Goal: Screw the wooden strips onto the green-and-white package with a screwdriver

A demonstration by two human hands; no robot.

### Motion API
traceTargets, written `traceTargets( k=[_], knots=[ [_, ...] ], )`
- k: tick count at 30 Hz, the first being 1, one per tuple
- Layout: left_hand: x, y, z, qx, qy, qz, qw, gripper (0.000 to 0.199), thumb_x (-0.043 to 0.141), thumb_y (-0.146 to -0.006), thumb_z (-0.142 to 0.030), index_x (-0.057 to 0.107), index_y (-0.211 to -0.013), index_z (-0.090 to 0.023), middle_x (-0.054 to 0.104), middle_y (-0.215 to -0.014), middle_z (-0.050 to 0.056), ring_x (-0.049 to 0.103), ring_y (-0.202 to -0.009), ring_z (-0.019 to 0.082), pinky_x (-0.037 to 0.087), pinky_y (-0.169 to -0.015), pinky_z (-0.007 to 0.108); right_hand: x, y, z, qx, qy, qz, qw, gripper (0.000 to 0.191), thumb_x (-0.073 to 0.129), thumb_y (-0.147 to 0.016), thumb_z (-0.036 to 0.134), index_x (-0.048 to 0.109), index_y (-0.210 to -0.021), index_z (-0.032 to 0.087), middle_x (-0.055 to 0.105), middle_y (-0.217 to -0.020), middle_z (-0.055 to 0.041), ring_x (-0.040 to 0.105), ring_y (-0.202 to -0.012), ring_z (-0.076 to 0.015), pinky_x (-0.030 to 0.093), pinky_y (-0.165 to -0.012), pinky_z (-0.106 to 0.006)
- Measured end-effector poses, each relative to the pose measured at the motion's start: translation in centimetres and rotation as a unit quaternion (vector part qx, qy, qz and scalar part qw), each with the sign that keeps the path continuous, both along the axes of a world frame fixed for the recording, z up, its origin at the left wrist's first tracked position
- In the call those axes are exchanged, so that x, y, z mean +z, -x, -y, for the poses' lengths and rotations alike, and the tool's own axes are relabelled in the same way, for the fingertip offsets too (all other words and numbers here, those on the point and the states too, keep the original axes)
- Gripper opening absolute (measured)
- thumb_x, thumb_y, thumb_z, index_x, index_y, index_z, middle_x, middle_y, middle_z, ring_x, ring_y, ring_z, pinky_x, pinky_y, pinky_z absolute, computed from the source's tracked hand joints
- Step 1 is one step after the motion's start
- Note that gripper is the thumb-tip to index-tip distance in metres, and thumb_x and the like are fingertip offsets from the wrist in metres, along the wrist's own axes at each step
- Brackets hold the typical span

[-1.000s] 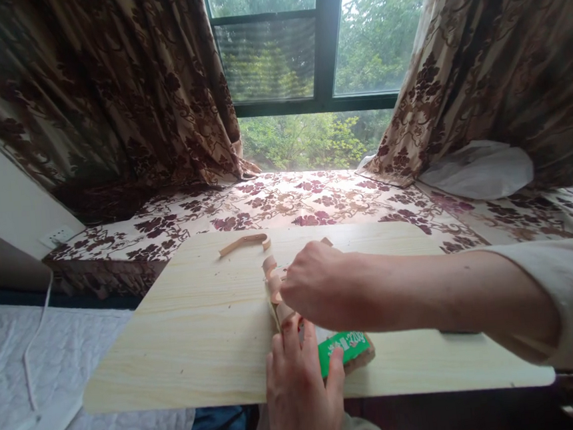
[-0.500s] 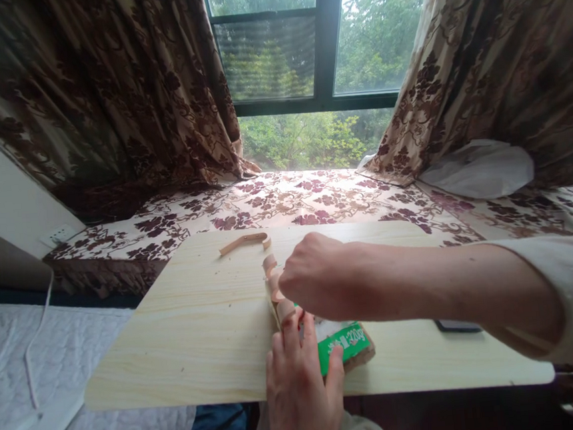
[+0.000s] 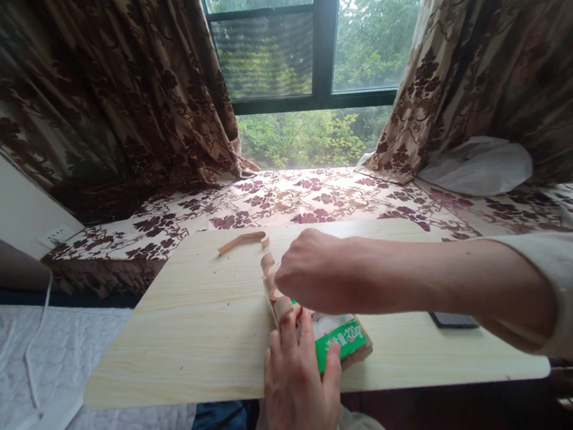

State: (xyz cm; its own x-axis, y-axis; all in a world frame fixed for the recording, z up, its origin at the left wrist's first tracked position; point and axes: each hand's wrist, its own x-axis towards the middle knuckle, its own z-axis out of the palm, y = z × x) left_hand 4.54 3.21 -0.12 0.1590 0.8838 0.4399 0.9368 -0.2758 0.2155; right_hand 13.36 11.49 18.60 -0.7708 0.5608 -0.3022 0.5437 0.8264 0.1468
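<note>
A small cardboard box (image 3: pixel 345 340) with a green-and-white printed top marked 220g lies near the front of the table. My left hand (image 3: pixel 301 381) presses on its near left part, fingers forward and thumb on the green print. My right hand (image 3: pixel 304 267) is closed in a fist over the far part of the box; its fingertips, and anything in them, are hidden. Between the hands, tan curled strips (image 3: pixel 283 307) stand up along the box's left edge. A separate bent tan strip (image 3: pixel 242 240) rests on the table farther back.
The light wood table (image 3: pixel 176 332) has rounded corners and small brown crumbs on it. A dark flat object (image 3: pixel 453 321) lies partly under my right forearm. Behind are a flower-patterned window seat (image 3: pixel 285 195), curtains and a white bag (image 3: pixel 477 166). A white cable hangs at left.
Hands and box keep nearly the same pose. The whole view has shifted very slightly, and my right fist stays over the box.
</note>
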Motion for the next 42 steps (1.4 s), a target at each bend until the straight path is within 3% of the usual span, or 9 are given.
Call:
traceTargets(
  k=[8, 15, 21, 25, 35, 42],
  knots=[
    [-0.3, 0.0, 0.0, -0.001, -0.008, -0.002, 1.0, 0.044, 0.042, -0.089, -0.032, 0.044, -0.13, -0.015, 0.049, -0.128, 0.012, 0.053, -0.102, 0.025, 0.05, -0.08, 0.04, -0.4, 0.2, -0.4, -0.025, 0.002, 0.027, 0.999, 0.015, 0.052, -0.081, 0.01, 0.067, -0.077, 0.011, 0.067, -0.07, -0.0114, 0.059, -0.064, -0.0165, 0.037, -0.056, -0.026],
    [-0.2, 0.0, 0.1, -0.003, 0.001, -0.003, 1.0, 0.047, 0.041, -0.09, -0.034, 0.042, -0.132, -0.015, 0.046, -0.134, 0.011, 0.052, -0.104, 0.026, 0.05, -0.082, 0.04, -0.8, -0.6, -0.9, 0.027, -0.013, -0.005, 1.0, 0.018, 0.051, -0.082, 0.014, 0.068, -0.076, 0.011, 0.066, -0.064, -0.0108, 0.057, -0.061, -0.0162, 0.035, -0.053, -0.026],
    [-0.6, 0.3, 0.0, -0.004, -0.031, -0.039, 0.999, 0.048, 0.045, -0.088, -0.036, 0.043, -0.132, -0.016, 0.047, -0.135, 0.009, 0.053, -0.106, 0.025, 0.05, -0.082, 0.038, -0.8, -3.2, -1.7, -0.015, -0.069, -0.008, 0.997, 0.02, 0.05, -0.081, 0.014, 0.067, -0.071, 0.014, 0.065, -0.063, -0.0088, 0.05, -0.053, -0.013, 0.028, -0.049, -0.026],
    [-1.1, 0.5, 0.0, -0.003, -0.049, -0.058, 0.997, 0.05, 0.046, -0.087, -0.037, 0.043, -0.132, -0.016, 0.047, -0.136, 0.009, 0.054, -0.104, 0.025, 0.051, -0.08, 0.036, -0.6, -4.7, -1.4, -0.041, -0.059, 0.019, 0.997, 0.017, 0.051, -0.081, 0.015, 0.065, -0.071, 0.016, 0.064, -0.063, -0.0055, 0.046, -0.05, -0.0113, 0.022, -0.047, -0.027],
    [-2.2, 1.2, -0.5, -0.01, -0.073, -0.123, 0.99, 0.055, 0.046, -0.085, -0.039, 0.04, -0.134, -0.014, 0.05, -0.134, 0.01, 0.056, -0.107, 0.026, 0.051, -0.078, 0.038, -2.7, -5.2, -2.0, 0.007, -0.027, -0.028, 0.999, 0.018, 0.054, -0.076, 0.007, 0.059, -0.062, 0.016, 0.056, -0.054, -0.0004, 0.031, -0.043, -0.0096, 0.019, -0.042, -0.027],
    [-2.1, 1.2, -0.4, -0.012, -0.072, -0.128, 0.989, 0.057, 0.046, -0.085, -0.039, 0.038, -0.135, -0.013, 0.052, -0.131, 0.012, 0.055, -0.108, 0.027, 0.051, -0.076, 0.038, -2.8, -5.1, -1.4, 0.063, 0.01, -0.057, 0.996, 0.02, 0.05, -0.082, 0.006, 0.06, -0.067, 0.014, 0.061, -0.067, -0.0045, 0.049, -0.058, -0.0122, 0.031, -0.051, -0.027]
  ],
)
